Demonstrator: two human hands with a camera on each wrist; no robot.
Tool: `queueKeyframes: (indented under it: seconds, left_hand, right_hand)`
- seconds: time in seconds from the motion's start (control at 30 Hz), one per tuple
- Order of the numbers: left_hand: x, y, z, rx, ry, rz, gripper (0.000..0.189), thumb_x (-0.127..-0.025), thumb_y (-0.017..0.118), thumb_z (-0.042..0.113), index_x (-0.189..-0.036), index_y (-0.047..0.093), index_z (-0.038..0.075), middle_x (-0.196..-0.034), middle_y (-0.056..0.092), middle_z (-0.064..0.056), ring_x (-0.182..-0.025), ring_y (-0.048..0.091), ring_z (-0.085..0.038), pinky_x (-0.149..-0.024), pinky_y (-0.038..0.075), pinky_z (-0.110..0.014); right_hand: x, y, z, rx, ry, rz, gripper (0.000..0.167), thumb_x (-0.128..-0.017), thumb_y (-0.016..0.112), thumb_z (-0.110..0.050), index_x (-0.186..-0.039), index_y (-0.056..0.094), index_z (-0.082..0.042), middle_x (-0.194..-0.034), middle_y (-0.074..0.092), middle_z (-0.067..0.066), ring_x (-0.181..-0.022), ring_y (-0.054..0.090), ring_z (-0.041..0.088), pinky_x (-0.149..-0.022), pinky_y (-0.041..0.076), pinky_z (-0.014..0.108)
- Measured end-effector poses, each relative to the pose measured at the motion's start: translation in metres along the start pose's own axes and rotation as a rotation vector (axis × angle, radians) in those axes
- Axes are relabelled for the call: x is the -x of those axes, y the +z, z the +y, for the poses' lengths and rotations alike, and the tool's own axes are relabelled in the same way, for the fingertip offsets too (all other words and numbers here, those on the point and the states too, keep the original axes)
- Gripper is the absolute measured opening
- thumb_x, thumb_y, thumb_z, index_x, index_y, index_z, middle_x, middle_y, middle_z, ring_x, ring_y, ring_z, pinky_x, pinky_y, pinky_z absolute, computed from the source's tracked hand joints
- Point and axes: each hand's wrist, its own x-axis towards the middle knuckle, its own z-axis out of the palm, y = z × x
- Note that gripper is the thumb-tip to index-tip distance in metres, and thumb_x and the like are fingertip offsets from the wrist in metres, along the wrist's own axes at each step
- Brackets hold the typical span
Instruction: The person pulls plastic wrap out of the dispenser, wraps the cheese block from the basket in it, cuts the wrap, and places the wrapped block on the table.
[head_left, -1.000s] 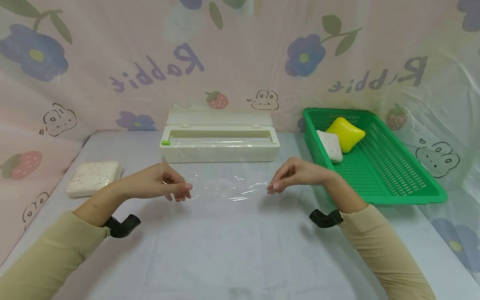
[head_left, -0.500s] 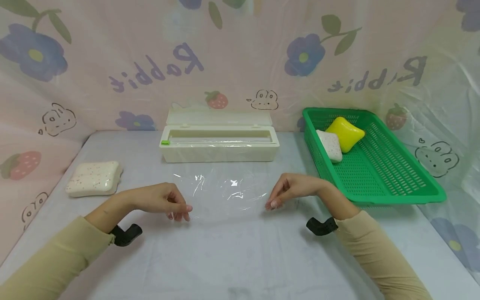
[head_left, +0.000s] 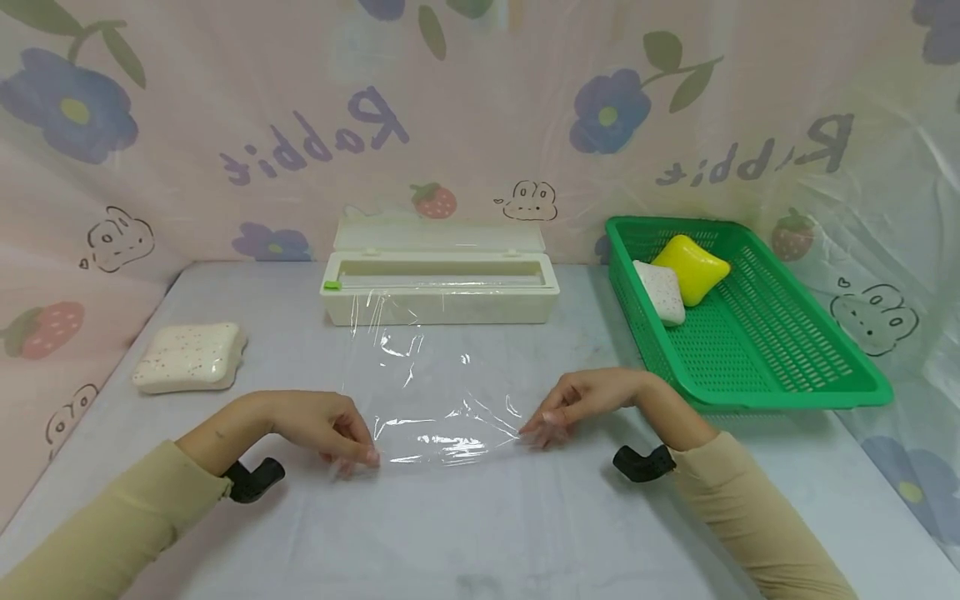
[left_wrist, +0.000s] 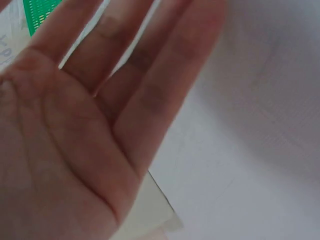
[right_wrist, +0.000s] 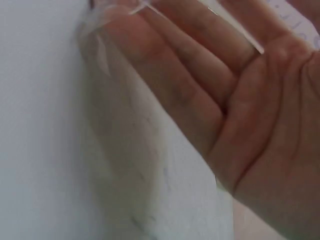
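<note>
A sheet of clear plastic wrap (head_left: 442, 417) stretches from the white wrap dispenser box (head_left: 442, 307), whose lid stands up behind it. My left hand (head_left: 318, 425) pinches the near left corner of the film between thumb and fingers. At the near right corner my right hand (head_left: 588, 404) pinches the film, with creases running to its fingertips. Both hands are just above the table. In the left wrist view the palm of the left hand (left_wrist: 75, 140) shows, its fingertips cut off. The right wrist view has the right hand (right_wrist: 240, 100) with film at its fingertips.
A speckled cream block (head_left: 189, 357), wrapped-looking and shiny, lies on the table at the left. The green basket (head_left: 795, 400) at the right holds a yellow pillow-shaped item (head_left: 690, 268) and a speckled white block (head_left: 662, 292). A green cutter slider (head_left: 332, 285) sits at the box's left end.
Both hands have moved toward the near edge, away from the box, and drawn out a longer stretch of plastic wrap. The box, the basket and the cream block have stayed in place.
</note>
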Motion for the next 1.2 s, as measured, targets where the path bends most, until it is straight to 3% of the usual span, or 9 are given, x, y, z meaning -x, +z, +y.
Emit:
queueKeyframes:
  seconds: [0.13, 0.27, 0.4, 0.5, 0.6, 0.87, 0.97, 1.07, 1.2]
  left_hand:
    - [0.001, 0.0, 0.004, -0.003, -0.082, -0.024, 0.041, -0.093, 0.059, 0.039, -0.073, 0.07, 0.005, -0.057, 0.045, 0.007, -0.054, 0.038, -0.004, -0.054, 0.033, -0.018]
    - [0.004, -0.001, 0.007, 0.036, -0.147, -0.04, 0.043, -0.095, 0.053, 0.047, -0.088, 0.075, 0.011, -0.068, 0.059, 0.002, -0.068, 0.054, -0.009, -0.068, 0.049, -0.025]
    - [0.007, -0.007, 0.007, 0.045, -0.12, 0.004, 0.04, -0.097, 0.049, 0.046, -0.097, 0.075, 0.015, -0.078, 0.067, -0.003, -0.079, 0.062, -0.016, -0.075, 0.053, -0.031]
    - [0.009, -0.014, 0.005, 0.032, -0.094, 0.135, 0.039, -0.098, 0.051, 0.04, -0.088, 0.074, 0.01, -0.068, 0.062, -0.004, -0.07, 0.06, -0.016, -0.069, 0.053, -0.032]
    - [0.011, -0.021, 0.0, 0.011, -0.132, 0.303, 0.04, -0.097, 0.053, 0.038, -0.08, 0.068, 0.005, -0.062, 0.057, -0.003, -0.062, 0.055, -0.016, -0.063, 0.052, -0.033]
    - [0.008, -0.026, -0.013, 0.021, -0.309, 0.705, 0.037, -0.094, 0.058, 0.038, -0.091, 0.053, 0.002, -0.088, 0.062, -0.012, -0.078, 0.061, -0.021, -0.066, 0.045, -0.029]
    - [0.005, -0.028, -0.019, 0.083, -0.293, 0.764, 0.041, -0.094, 0.058, 0.037, -0.107, 0.049, -0.001, -0.114, 0.059, -0.023, -0.1, 0.059, -0.033, -0.076, 0.045, -0.035]
    - [0.001, -0.03, -0.024, 0.195, -0.197, 0.778, 0.045, -0.095, 0.058, 0.028, -0.121, 0.044, -0.006, -0.132, 0.048, -0.029, -0.121, 0.05, -0.041, -0.091, 0.045, -0.043]
    - [-0.006, -0.028, -0.03, 0.325, -0.043, 0.795, 0.044, -0.095, 0.057, 0.018, -0.126, 0.04, -0.008, -0.139, 0.042, -0.027, -0.12, 0.052, -0.03, -0.098, 0.043, -0.036]
  right_hand:
    - [0.005, 0.001, 0.0, -0.015, 0.001, -0.077, 0.033, -0.102, 0.046, -0.018, -0.123, 0.062, 0.003, -0.126, 0.062, 0.018, -0.112, 0.062, 0.024, -0.094, 0.05, 0.034]
    - [0.009, 0.002, -0.002, -0.017, -0.024, -0.128, 0.031, -0.101, 0.048, -0.013, -0.119, 0.063, 0.006, -0.13, 0.06, 0.019, -0.119, 0.058, 0.019, -0.102, 0.045, 0.032]
    - [0.011, 0.002, -0.004, 0.011, -0.063, -0.102, 0.03, -0.1, 0.049, -0.012, -0.118, 0.064, 0.006, -0.124, 0.063, 0.019, -0.117, 0.06, 0.023, -0.1, 0.047, 0.032]
    - [0.012, 0.001, -0.004, 0.023, -0.082, -0.032, 0.03, -0.099, 0.05, -0.011, -0.12, 0.063, 0.005, -0.122, 0.064, 0.02, -0.114, 0.061, 0.03, -0.098, 0.049, 0.036]
    - [0.012, -0.001, -0.002, 0.039, -0.07, 0.058, 0.031, -0.099, 0.052, -0.013, -0.123, 0.062, 0.002, -0.122, 0.064, 0.018, -0.114, 0.061, 0.032, -0.097, 0.049, 0.034]
    - [0.011, -0.006, -0.005, 0.088, 0.0, 0.293, 0.034, -0.098, 0.054, -0.019, -0.128, 0.059, -0.003, -0.119, 0.067, 0.013, -0.11, 0.063, 0.031, -0.094, 0.05, 0.033]
    - [0.013, -0.008, -0.01, 0.076, 0.013, 0.371, 0.034, -0.098, 0.054, -0.02, -0.127, 0.059, -0.003, -0.118, 0.067, 0.014, -0.107, 0.063, 0.033, -0.093, 0.051, 0.039]
    - [0.016, -0.011, -0.015, 0.066, 0.013, 0.428, 0.034, -0.098, 0.054, -0.019, -0.127, 0.058, -0.001, -0.117, 0.067, 0.017, -0.106, 0.063, 0.036, -0.092, 0.052, 0.04]
    - [0.021, -0.016, -0.024, 0.066, 0.027, 0.502, 0.034, -0.098, 0.054, -0.018, -0.127, 0.058, 0.0, -0.117, 0.065, 0.022, -0.107, 0.061, 0.037, -0.09, 0.053, 0.037]
